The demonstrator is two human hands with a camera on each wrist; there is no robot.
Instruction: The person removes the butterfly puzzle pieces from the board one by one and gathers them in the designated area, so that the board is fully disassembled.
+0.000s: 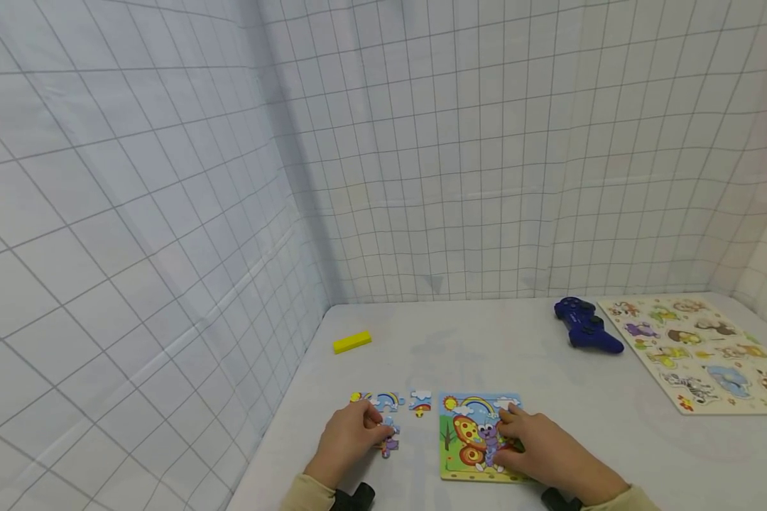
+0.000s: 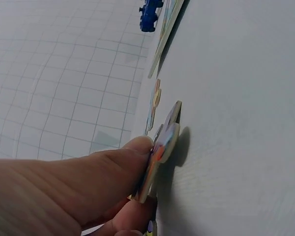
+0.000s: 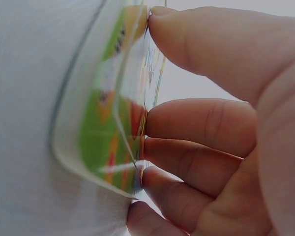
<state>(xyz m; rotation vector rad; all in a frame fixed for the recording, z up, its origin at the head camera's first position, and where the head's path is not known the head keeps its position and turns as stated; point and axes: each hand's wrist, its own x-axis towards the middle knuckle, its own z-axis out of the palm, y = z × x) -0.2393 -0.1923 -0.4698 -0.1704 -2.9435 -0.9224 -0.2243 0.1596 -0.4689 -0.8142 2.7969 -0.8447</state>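
Note:
My left hand (image 1: 346,438) pinches a jigsaw puzzle piece (image 2: 160,152) between thumb and fingers, tilted just above the white table. Beyond it, joined sky pieces with a rainbow (image 1: 387,402) lie flat, and a separate cloud piece (image 1: 420,402) sits to their right. A square butterfly puzzle board (image 1: 450,470) lies right of these pieces. My right hand (image 1: 540,441) rests on the board's right side, its fingertips touching the picture and hiding the right wing. In the right wrist view, thumb and fingers are spread apart on the board's surface.
A yellow block (image 1: 352,342) lies at the back left. At the back right are a blue game controller (image 1: 586,326) and a large animal puzzle board (image 1: 684,355). White grid-patterned cloth (image 1: 434,177) hangs behind and left of the table.

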